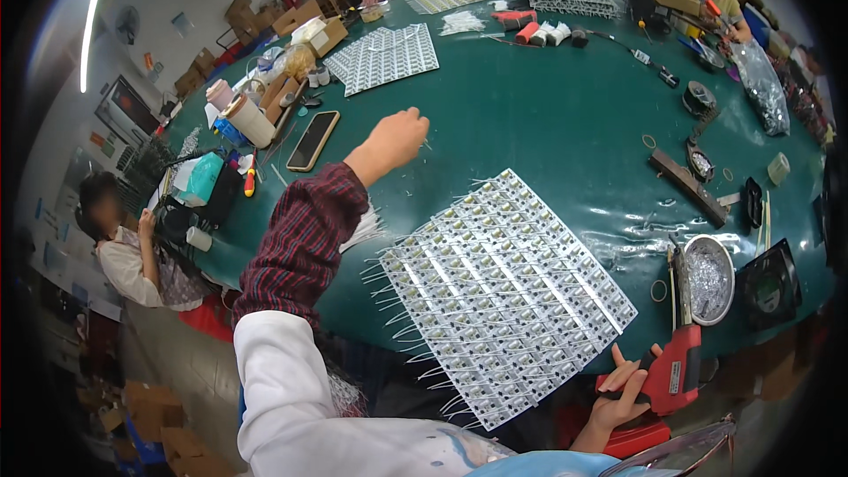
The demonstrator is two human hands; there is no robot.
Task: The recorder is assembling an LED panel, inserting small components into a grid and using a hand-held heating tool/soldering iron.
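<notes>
panel (508, 296) of small white boards, bristling with fine white wires, lies askew on a green table (548, 115), its near corner apparently reaching past the edge toward the wearer's lap. the left hand (397, 140) hangs beyond the panel's far left side, fingers drawn together; whether they pinch anything is too small to tell. the right hand (622, 391) grips a red gun-shaped tool (677, 373) just beside the panel's right corner, its slim front end pointing up along a bowl (730, 287) of silvery scraps. a loose bundle of white wires (360, 228) lies partly behind the plaid sleeve (305, 234). that sleeve could drag the bundle out of order if the arm swings back low. wires jutting from the panel's left edge could snag on clothing and bend, a bump at the overhanging corner could skew the panel, and a careless tool swing could knock the bowl and spill scraps.
</notes>
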